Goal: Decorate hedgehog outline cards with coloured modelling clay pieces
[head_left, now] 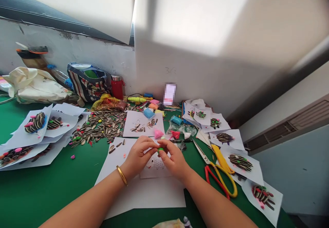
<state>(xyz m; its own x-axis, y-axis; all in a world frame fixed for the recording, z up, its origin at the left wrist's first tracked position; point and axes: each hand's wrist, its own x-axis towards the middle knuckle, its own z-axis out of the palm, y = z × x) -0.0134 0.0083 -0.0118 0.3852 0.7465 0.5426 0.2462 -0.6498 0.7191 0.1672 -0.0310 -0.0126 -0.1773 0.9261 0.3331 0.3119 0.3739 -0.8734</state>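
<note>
My left hand (142,155) and my right hand (173,159) meet above the middle of the papers, fingertips pinched together. Between them is a small lump of green modelling clay (160,149), partly covered by the fingers. Below the hands lies a small paper with a hedgehog drawing (157,163), its upper part hidden. It rests on larger white sheets (144,193). A few sunflower seeds (112,149) and an orange clay bit (124,155) sit on the sheet to the left. Pink clay (158,133) and red clay (175,134) lie just beyond my fingers.
Scissors (213,169) and a yellow utility knife (221,158) lie at right. Papers with seed hedgehogs (241,163) line the right edge; more paper sheets (55,132) stack at left. Behind are a seed pile (102,127), a red bottle (117,88), bags (88,82) and a phone (169,94).
</note>
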